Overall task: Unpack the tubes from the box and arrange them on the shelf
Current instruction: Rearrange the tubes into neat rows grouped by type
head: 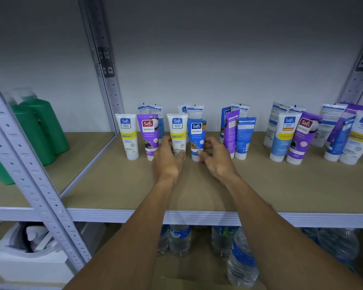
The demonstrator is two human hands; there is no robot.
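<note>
Both your hands are on front-row tubes, left half of the shelf (197,191).

Near the shelf's left edge, a white tube (127,137) and a purple tube (149,133) stand cap-down, untouched. Next, the second white tube (177,132) stands upright inside your left hand (168,162). That hand grips its lower end, fingers curled on the left side and thumb on the cap. Just beside it stands the blue tube (197,137). Your right hand (216,159) pinches its base, thumb at the cap front and fingers curled behind. Further right stand two back-facing tubes (238,137), then a cluster of tubes (302,137) toward the right edge.
</note>
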